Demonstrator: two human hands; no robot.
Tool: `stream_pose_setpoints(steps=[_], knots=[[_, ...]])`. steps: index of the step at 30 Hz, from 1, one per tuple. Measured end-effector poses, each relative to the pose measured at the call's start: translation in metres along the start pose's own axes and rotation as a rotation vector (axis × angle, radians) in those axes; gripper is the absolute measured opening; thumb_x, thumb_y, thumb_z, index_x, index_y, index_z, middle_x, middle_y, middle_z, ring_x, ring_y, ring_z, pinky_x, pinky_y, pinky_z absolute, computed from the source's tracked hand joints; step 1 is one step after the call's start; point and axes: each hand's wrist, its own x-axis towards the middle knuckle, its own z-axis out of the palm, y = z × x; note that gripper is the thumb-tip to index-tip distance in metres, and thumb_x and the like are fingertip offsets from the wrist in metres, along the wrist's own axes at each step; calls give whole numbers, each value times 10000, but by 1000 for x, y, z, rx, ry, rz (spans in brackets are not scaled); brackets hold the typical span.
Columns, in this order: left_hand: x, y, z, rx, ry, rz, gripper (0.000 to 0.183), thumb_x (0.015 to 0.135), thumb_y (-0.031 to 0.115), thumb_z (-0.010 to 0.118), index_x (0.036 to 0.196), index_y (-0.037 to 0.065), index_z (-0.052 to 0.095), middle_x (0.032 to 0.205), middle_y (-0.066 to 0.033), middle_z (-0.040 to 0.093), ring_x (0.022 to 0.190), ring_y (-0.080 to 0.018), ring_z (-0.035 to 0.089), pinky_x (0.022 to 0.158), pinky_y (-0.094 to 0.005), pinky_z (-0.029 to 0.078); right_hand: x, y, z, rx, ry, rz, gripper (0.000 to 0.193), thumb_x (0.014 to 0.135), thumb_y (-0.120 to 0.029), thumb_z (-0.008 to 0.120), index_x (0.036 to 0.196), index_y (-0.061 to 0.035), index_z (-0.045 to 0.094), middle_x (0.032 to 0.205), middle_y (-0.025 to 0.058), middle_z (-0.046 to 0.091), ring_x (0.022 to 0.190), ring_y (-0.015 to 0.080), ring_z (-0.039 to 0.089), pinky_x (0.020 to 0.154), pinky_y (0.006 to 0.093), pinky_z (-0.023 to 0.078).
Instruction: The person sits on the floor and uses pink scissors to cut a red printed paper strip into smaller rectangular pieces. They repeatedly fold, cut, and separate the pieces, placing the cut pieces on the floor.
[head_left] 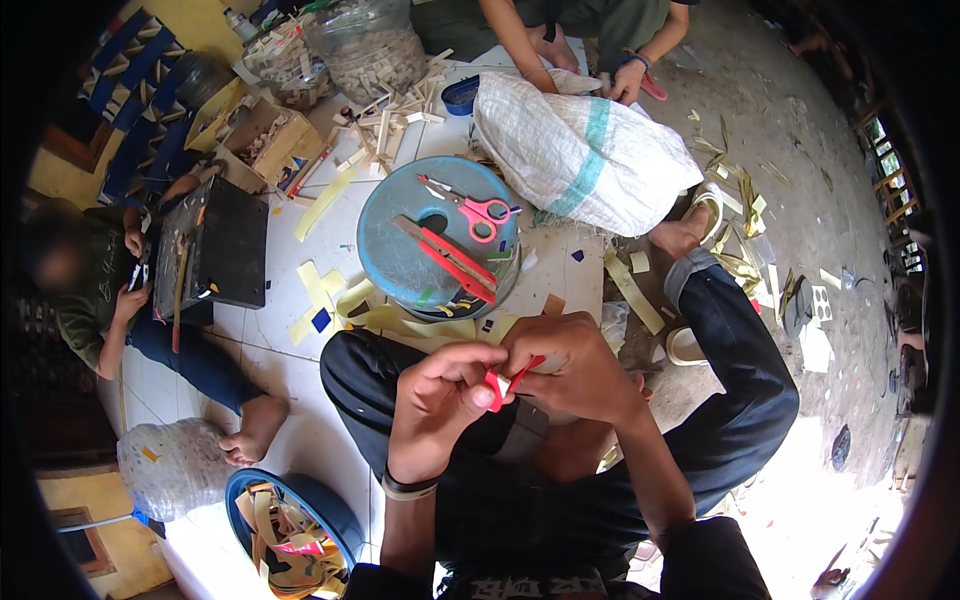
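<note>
The fingers of my left hand [432,400] and right hand [577,368] look clamped on a small red piece [495,392], just short of the blue stool [385,235]'s near edge; if either pinch shifts, it could slip or crease; pink-handled scissors [467,207] and a red-handled tool [460,264] occupy the stool's top; yellow strips [410,324] crowd its near left edge, where a dropped piece could hide.

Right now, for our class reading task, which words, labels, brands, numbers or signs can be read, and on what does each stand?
None is clear enough to quote.
Co-worker's dark shirt, at left: pale script, too blurred.
Wearer's dark clothing, lower edge: pale lettering, cut off.
Red-and-white scrap in the blue bucket: marks too small.
Red piece in both hands: no legible text.
</note>
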Motion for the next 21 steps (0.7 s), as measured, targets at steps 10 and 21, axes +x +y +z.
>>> stream_pose_setpoints(steps=[10,21], knots=[[15,-20,-2,-177,229,-96,231,963,18,783,1143,-29,645,966,-142,787,898,-165,755,868,-319,582,-4,16,-6,-14,-24,87,195,809,-46,856,906,0,693,835,110,737,767,199,727,724,314,529],[-20,19,34,299,608,458,417,1078,245,613,1408,-9,599,1334,-144,696,1084,-193,682,937,-334,513,-10,31,-38,287,-128,330,201,892,12,838,1043,8,705,995,17,734,947,63,669,842,257,532]])
